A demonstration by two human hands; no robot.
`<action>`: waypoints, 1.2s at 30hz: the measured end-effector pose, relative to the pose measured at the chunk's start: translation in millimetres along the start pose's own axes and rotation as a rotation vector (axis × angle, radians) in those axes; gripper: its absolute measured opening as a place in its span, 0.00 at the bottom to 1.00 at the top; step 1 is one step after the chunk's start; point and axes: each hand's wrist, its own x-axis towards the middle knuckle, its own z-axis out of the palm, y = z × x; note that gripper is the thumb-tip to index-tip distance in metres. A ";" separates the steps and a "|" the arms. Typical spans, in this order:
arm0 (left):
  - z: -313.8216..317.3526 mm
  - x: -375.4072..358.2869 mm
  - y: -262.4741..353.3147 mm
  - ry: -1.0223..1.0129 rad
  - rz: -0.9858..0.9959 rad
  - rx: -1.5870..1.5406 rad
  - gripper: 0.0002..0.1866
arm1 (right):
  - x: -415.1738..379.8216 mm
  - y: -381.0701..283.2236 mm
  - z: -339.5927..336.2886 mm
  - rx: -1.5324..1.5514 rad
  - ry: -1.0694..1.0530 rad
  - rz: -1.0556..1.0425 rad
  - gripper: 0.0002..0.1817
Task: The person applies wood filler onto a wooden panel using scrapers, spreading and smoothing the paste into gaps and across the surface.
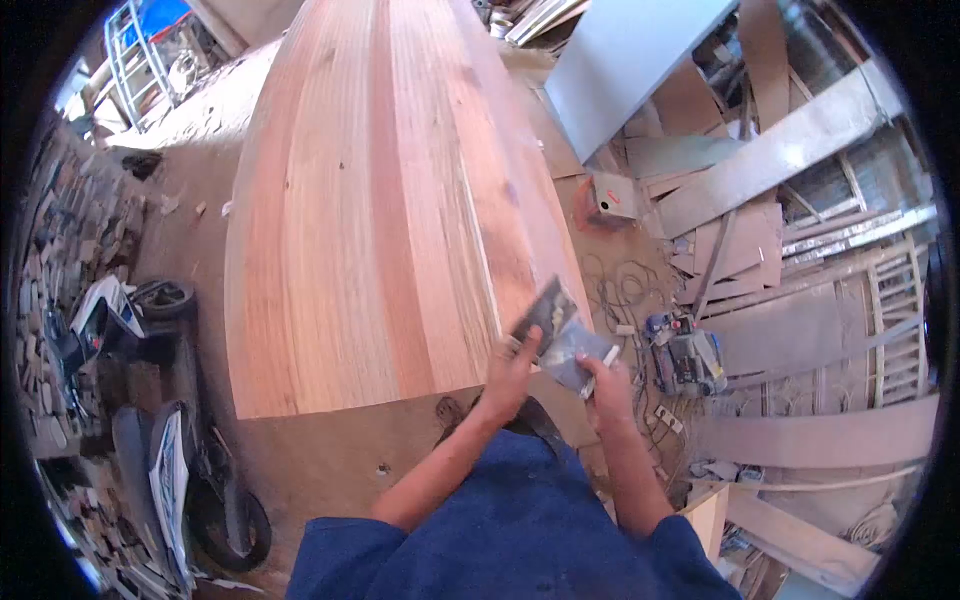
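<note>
— Well, from the head camera, what lies around the hands?

— A long wooden slab (370, 190) of joined planks, reddish and smooth, fills the middle. The left hand (512, 372) sits at its near right corner, fingers curled closed around a dark sheet of sandpaper (546, 312) that rests against the slab's right edge. The right hand (606, 385) is just beside it, off the slab, fingers closed on a greyish folded sheet (574, 350) and a thin pale stick (600, 368).

— Anything in the way?

— Right of the slab the dirt floor is crowded: tangled cables (620, 290), a power tool (685, 358) and a stack of loose boards (760, 200). A grey panel (625, 60) leans at the far right. On the left stand two parked motorbikes (170, 470) and a pile of wood scraps (70, 220).

— Room to move?

— An open strip of bare ground (200, 170) runs along the slab's left edge. The near edge is cut straight, with bare floor between it and the person's blue sleeves (500, 540).

— And the surfaces?

— Straight grain on the slab, a few small dark knots; the sandpaper looks matt and stiff.
</note>
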 end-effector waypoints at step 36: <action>-45.8 -16.6 35.1 0.001 -0.278 -0.363 0.26 | -21.1 -38.8 20.4 -1.112 -0.564 -1.219 0.32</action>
